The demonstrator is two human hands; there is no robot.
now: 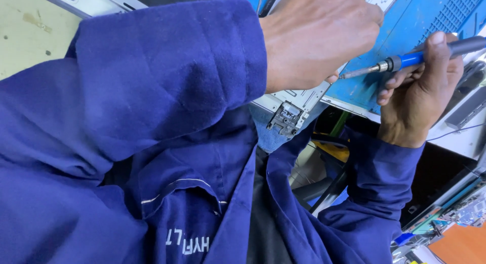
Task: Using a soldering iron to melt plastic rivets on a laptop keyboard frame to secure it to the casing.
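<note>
We found the work at the stage of tool on part: our right hand (420, 91) was clamped around a blue-handled soldering iron (420, 56), fingers wrapped about the grip, the metal tip pointing left and ending just beside the left hand; whether the tip touched anything we could not tell, since that hand covered the spot. Our left hand (319, 33) lay knuckles-up on a pale metal panel (304, 98), pressing it down; its fingers curled under and out of sight, so we could not tell whether they were closed on something or merely bearing on the panel. The panel lay over the near edge of a blue mat (405, 26) on the table; a small dark hinge-like fitting (285, 118) hung at its lower corner, over the lap. A dark blue sleeve (152, 76) filled most of the view.

Our judgement: the step in hand was close work with the iron at the panel's edge, the left hand steadying the part. The next move called for a steady tip, placed exactly, and kept well off the left fingers, which sat very near; the panel overhung the table edge and needed firm holding against slipping.
</note>
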